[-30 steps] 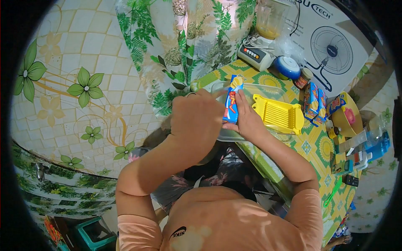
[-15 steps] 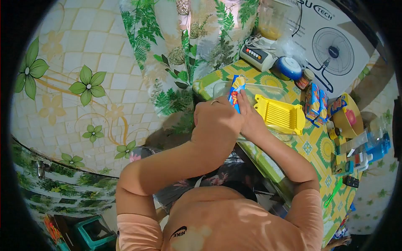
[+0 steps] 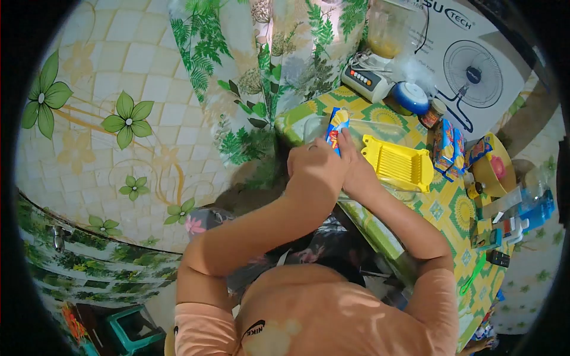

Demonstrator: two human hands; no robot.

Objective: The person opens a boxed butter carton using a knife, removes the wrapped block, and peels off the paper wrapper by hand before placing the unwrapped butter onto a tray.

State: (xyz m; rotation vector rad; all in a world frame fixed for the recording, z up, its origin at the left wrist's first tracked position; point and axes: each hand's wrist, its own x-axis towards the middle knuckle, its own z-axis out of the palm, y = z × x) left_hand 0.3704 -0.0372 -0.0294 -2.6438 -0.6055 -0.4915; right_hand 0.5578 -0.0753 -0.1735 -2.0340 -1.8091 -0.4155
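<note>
A blue and yellow snack packet (image 3: pixel 336 126) stands up between my two hands, over the near left part of a clear plastic container (image 3: pixel 385 127). My left hand (image 3: pixel 316 163) is closed at the lower part of the packet, its fingers partly hidden behind the back of the hand. My right hand (image 3: pixel 356 166) holds the packet's right side, fingers pressed along it. Just right of my right hand, a yellow ridged plastic slicer-like tray (image 3: pixel 396 163) rests across the clear container. Whether the packet is torn cannot be seen.
Blue packets (image 3: pixel 448 148) stand right of the yellow tray, near a tan bowl (image 3: pixel 496 169). Behind are a blender base (image 3: pixel 366 81), a blue-and-white round container (image 3: pixel 408 98), a jar (image 3: pixel 433 113) and a fan box (image 3: pixel 475 65). Bottles and a green-handled utensil (image 3: pixel 473 275) lie farther right.
My left hand has shifted slightly right and turned at the packet, and the left elbow has moved right. The packet and my right hand stay nearly in place.
</note>
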